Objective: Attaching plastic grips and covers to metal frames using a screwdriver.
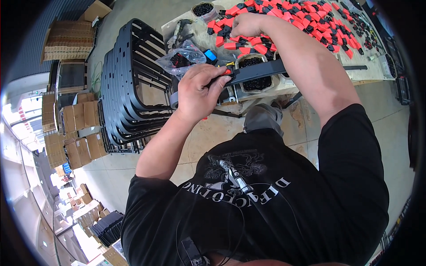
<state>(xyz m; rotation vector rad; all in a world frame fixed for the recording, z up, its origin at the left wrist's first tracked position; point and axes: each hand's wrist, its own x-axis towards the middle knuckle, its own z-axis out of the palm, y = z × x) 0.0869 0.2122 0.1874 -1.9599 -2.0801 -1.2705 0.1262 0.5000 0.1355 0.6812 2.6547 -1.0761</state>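
Observation:
My left hand [199,91] is closed, thumb and fingers pinching the end of a long black bar [262,70] where a small red-and-black plastic part [228,72] sits. The bar runs rightward from there, passing behind my right forearm. My right hand [249,24] reaches over the bar to the left side of a large pile of red-and-black plastic parts [306,22]. Its fingers are curled together and point down at the pile; what lies between them is hidden.
Tubs of small black pieces [256,84] stand on the worktable [375,73], one partly under the bar. A clear plastic bag [188,55], a blue-faced device [210,55] and a hammer [179,31] lie at left. Black metal frames [128,88] stand stacked beside the table, with cardboard boxes [80,116] beyond.

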